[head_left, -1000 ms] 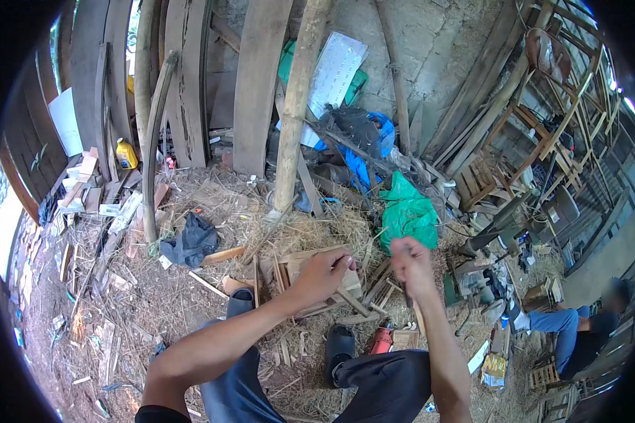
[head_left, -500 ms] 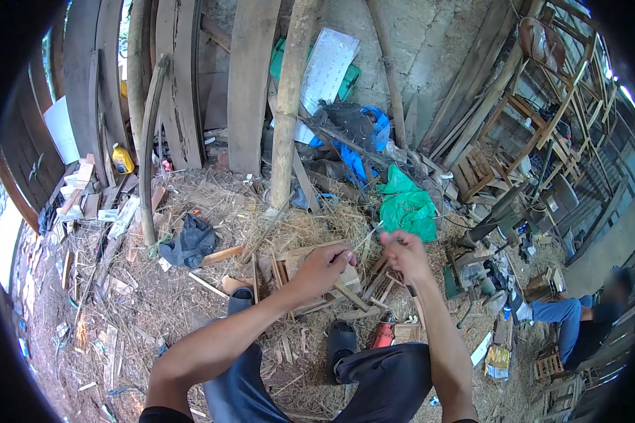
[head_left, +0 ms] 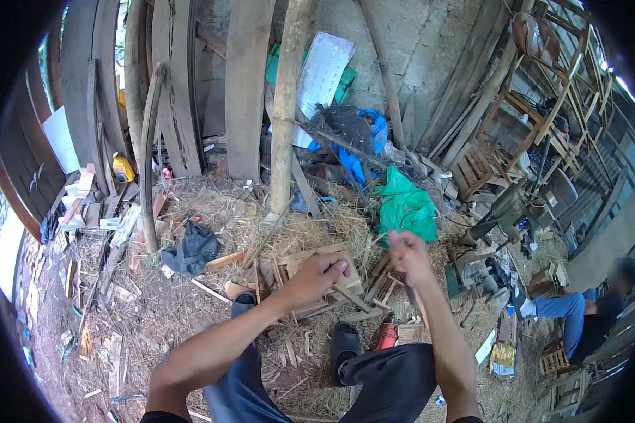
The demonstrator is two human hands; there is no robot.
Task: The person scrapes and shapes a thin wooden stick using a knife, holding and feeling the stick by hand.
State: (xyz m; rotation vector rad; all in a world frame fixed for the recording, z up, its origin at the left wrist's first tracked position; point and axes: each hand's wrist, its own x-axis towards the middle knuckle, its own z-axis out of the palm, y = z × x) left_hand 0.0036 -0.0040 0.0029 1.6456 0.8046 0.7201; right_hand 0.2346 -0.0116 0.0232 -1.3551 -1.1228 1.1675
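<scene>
My left hand [head_left: 316, 280] is closed, its fingers curled and thumb pressed against them, above a small wooden frame [head_left: 300, 255] on the straw-covered ground. Whatever it pinches is too small to make out. To its right, my right hand [head_left: 408, 255] is raised with its fingers curled in, slightly smeared by motion; what it grips is unclear. A narrow dark thing [head_left: 411, 295] shows just below that hand, and I cannot tell whether it is held. The two hands are apart. Beneath them, a red object [head_left: 386, 336] lies near my dark shoe [head_left: 344, 342].
A green plastic sack [head_left: 407, 211] lies beyond my right hand. A wooden post [head_left: 283, 141] stands ahead. Dark cloth [head_left: 192, 247] and wood scraps lie at left, with a yellow bottle [head_left: 123, 169] farther back. Another person [head_left: 578, 314] sits at right; chair frames [head_left: 522, 127] are stacked behind.
My right hand has turned slightly and shifted a little, its fingers now more blurred. My left hand has moved slightly left and down, still closed. The camera view has shifted a little.
</scene>
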